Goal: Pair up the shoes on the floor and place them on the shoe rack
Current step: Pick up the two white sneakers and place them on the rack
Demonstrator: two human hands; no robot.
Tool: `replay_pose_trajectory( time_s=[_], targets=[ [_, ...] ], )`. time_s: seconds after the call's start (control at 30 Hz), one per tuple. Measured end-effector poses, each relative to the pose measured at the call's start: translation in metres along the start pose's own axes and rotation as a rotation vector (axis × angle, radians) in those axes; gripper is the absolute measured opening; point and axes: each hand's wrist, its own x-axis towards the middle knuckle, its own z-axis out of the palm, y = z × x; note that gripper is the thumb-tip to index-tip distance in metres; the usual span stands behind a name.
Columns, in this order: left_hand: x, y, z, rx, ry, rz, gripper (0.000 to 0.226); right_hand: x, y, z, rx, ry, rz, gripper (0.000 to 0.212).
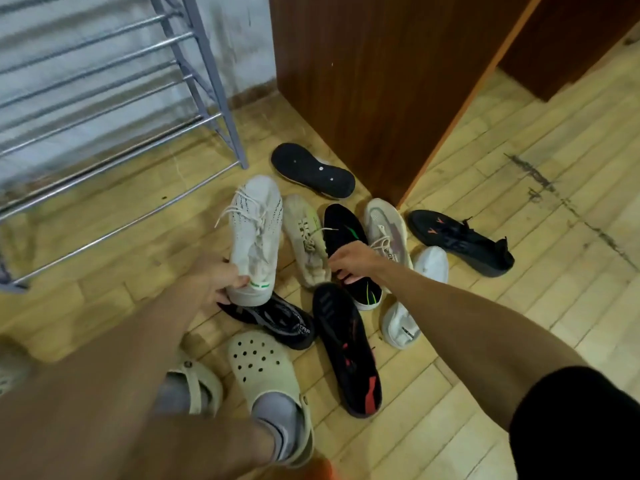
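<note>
The left grip [221,278] pinches the white sneaker [256,233] by its heel, toe pointing away toward the shoe rack [104,109] up-left, while the right grip [349,263] closes on the black sneaker [346,237].

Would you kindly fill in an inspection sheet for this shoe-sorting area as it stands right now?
Surface: wooden floor, scuffed with dark marks at the right.
Job's things: white sneaker lifted by its heel; black sneaker with green stripe in the pile; other loose shoes around them, including a black sole-up shoe; shoe rack bare on the bars in view.
Clutter: nothing seen.
Grippers: left hand grips the white sneaker; right hand closes on the black sneaker with green stripe.
Cables: nothing seen.
Surroundings: brown wooden cabinet; person wears beige clogs.
</note>
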Motion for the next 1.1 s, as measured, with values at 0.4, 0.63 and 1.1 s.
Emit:
replay_pose_trajectory(
  time_s=[0.4, 0.63, 1.1],
  targets=[
    [0.116, 0.043, 0.001, -0.15, -0.048, 0.021, 0.017, 0.136, -0.037, -0.064, -0.127, 0.496, -0.001, 0.021],
    [0.144, 0.069, 0.014, -0.259, -0.121, 0.03, 0.031, 0.195, -0.055, -0.076, 0.184, 0.647, 0.184, 0.066],
    [0.121, 0.039, -0.007, -0.311, -0.131, 0.094, 0.025, 0.153, -0.062, -0.044, -0.297, 0.537, -0.059, 0.062]
  ],
)
